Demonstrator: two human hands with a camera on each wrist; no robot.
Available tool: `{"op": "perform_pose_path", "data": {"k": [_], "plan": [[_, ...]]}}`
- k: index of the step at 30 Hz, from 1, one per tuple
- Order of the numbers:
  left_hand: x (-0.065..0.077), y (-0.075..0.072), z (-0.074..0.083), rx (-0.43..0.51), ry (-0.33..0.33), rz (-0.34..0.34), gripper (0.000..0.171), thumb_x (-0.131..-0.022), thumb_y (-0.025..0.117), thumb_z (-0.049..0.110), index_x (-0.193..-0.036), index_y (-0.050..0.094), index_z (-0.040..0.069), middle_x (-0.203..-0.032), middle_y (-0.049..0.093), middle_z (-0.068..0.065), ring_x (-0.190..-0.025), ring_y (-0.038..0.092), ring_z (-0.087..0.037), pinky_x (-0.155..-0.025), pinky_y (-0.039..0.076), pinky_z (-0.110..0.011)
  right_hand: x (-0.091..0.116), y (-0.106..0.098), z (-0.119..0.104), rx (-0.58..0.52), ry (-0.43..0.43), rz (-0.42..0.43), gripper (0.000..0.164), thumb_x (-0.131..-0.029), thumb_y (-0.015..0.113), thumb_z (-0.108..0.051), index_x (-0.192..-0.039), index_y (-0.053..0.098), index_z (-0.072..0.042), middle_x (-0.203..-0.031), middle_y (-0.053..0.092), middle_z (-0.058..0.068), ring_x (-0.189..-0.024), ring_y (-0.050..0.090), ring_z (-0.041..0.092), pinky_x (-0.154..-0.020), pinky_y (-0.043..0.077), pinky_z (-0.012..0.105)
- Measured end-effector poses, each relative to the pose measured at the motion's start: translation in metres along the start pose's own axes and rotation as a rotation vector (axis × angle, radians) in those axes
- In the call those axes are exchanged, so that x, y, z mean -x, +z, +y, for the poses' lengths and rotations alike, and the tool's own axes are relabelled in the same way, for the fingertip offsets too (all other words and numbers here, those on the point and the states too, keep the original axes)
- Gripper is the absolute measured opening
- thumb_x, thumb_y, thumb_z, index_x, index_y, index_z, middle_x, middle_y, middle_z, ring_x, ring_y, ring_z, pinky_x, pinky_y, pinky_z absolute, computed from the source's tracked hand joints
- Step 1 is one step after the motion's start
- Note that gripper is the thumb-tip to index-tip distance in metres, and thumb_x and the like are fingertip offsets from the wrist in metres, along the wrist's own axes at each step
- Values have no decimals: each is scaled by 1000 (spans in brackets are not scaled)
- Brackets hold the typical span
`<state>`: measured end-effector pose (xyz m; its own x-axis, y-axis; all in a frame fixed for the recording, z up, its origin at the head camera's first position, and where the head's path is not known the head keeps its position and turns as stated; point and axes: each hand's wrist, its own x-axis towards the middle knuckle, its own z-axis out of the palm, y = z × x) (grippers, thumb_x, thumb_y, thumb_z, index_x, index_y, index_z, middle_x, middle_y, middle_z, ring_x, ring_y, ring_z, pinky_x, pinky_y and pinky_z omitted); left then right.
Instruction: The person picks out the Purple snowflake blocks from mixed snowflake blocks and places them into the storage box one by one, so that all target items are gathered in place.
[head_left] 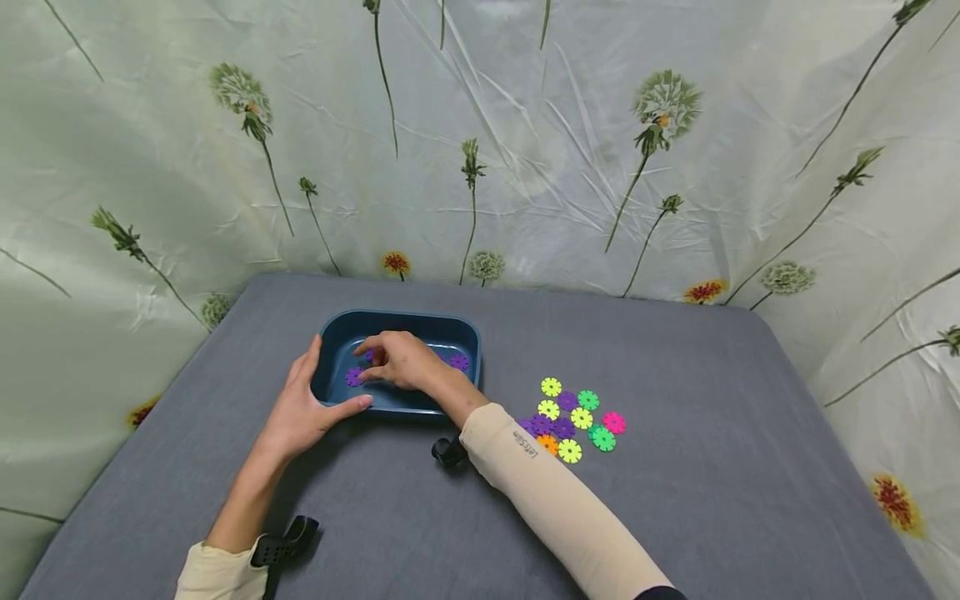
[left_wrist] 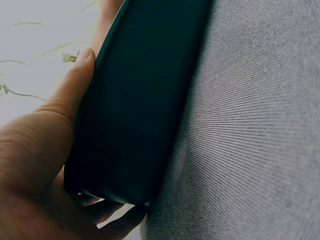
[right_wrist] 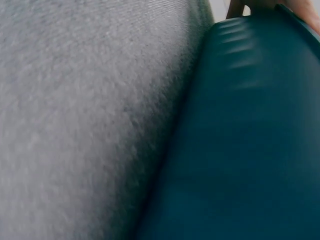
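A dark blue plastic tray (head_left: 405,320) with rounded corners sits on the grey cloth, several purple notched discs (head_left: 459,362) lying inside. My left hand (head_left: 298,421) grips its left end, the thumb along the front rim; the left wrist view shows the fingers round the end wall (left_wrist: 135,110). Reaching over the front rim, my right hand (head_left: 405,360) is inside the tray, thumb and forefinger apart beside a purple disc (head_left: 354,377). Nothing shows clearly held between them. In the right wrist view the tray's outer wall (right_wrist: 240,135) fills the right side, and the right hand is hidden.
Right of the tray lies a loose group of notched discs in yellow (head_left: 581,418), green (head_left: 602,438), pink (head_left: 614,423), orange (head_left: 548,444) and purple (head_left: 567,401). My right forearm partly covers its near left side. A flower-printed curtain (head_left: 525,167) hangs behind the table (head_left: 712,467).
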<state>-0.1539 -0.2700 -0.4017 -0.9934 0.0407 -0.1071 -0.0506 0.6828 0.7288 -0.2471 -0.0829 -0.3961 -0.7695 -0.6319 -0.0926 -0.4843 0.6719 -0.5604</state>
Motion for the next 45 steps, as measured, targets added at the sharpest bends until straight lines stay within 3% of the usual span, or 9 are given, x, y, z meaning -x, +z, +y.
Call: {"op": "perform_pose_path", "data": {"k": [15,21,28,39,45], "plan": [[-4,-3,3,5,0,4,132,-83,85,51,-168,-9,16,-172,6,-30,-154,19,-58,-117,24,-77,19,-17,12,-157,-23,88,28,-101,70,-33,-124,75,-17,-105,72,-2,-88,62,7,-73,50,17],[-4,-1,4,-1,-15,-7,132,-83,84,53,-168,-11,18,-172,5,-30,-154,18,-58,-117,24,-78,32,-25,17,-151,5,146,28,-100,71,-33,-124,75,-18,-115,67,2,-101,66,13,-85,53,22],[-2,-1,4,14,-20,-3,132,-83,85,51,-168,-9,17,-172,6,-30,-154,19,-57,-118,24,-76,47,-36,23,-207,-20,194,30,-102,69,-27,-127,73,-11,-121,65,7,-110,65,22,-93,55,32],[-3,0,6,2,-25,-3,133,-82,86,52,-168,-10,18,-172,5,-30,-154,19,-58,-117,24,-77,71,-45,38,-270,-75,320,26,-100,72,-18,-122,74,-5,-115,70,8,-103,67,21,-89,57,32],[0,1,4,7,-19,-3,133,-81,87,49,-168,-9,18,-172,6,-30,-155,19,-57,-117,25,-76,83,-48,45,-294,-89,385,21,-99,73,-16,-117,75,-8,-109,70,7,-96,67,19,-78,51,23]]}}
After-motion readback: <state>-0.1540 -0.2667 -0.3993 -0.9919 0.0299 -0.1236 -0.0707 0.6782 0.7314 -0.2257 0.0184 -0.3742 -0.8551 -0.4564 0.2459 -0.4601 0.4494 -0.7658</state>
